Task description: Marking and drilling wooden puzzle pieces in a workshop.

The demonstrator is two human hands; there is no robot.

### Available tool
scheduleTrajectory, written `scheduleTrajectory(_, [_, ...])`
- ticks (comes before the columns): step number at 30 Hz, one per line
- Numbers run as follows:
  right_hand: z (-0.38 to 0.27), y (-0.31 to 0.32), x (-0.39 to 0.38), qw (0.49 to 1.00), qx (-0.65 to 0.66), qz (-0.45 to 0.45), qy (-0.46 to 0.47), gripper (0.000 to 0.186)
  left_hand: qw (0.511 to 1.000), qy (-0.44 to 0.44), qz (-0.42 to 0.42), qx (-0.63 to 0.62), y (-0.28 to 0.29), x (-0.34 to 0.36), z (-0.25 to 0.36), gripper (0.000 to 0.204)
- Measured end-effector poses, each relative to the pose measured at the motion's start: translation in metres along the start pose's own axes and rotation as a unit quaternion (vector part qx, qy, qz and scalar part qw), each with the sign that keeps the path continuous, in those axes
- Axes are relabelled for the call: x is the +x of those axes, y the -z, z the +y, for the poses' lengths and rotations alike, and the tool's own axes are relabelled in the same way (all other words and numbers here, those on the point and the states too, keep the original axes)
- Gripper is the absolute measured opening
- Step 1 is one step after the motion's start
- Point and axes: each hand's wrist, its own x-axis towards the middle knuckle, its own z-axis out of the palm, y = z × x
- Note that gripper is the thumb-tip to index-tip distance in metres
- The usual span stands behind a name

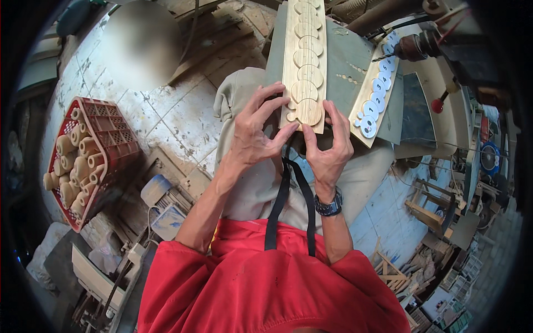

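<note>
Nearest the camera is a red shirt [266, 283] with a black strap [284, 194] running up from it toward the hands. On the right wrist sits a dark wristwatch [328, 206]. Just beyond, the left hand [252, 139] has its fingers spread and curled, the fingertips pressing on the near left edge of a long pale wooden strip [303, 61], thumb reaching toward its lower end. The right hand [327, 145] pinches the same near end from the right side, thumb under the bottom edge and fingers up along the side. The strip lies lengthwise away from the person on a grey-green work surface [347, 55], and it carries a row of overlapping round wooden discs [306, 91] (the nearest one sits right between the two hands). Just to the right lies a second, slanted board with white round discs [377, 94] along it. Beyond that, at the upper right, a drill chuck with a bit [408, 49] points toward the boards. Far off to the left, on the tiled floor, stands a red plastic crate [108, 130] holding turned wooden pieces [75, 166].
</note>
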Motion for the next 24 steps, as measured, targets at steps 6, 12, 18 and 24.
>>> scheduleTrajectory(6, [0.004,0.000,0.002,1.000,0.002,-0.018,0.011,0.059,1.000,0.022,-0.002,-0.010,-0.001,0.003,0.000,0.040])
scheduleTrajectory(12, [0.007,0.001,0.004,1.000,0.006,-0.024,0.020,0.058,1.000,0.011,-0.027,0.010,0.002,0.007,-0.003,0.039])
scheduleTrajectory(18, [0.010,0.000,0.002,0.999,0.003,-0.028,0.029,0.059,0.999,0.020,-0.039,-0.004,0.002,0.007,-0.007,0.039])
scheduleTrajectory(24, [0.021,-0.004,-0.003,0.998,0.026,-0.014,0.056,0.063,0.999,0.021,-0.032,-0.022,0.002,0.010,-0.009,0.040])
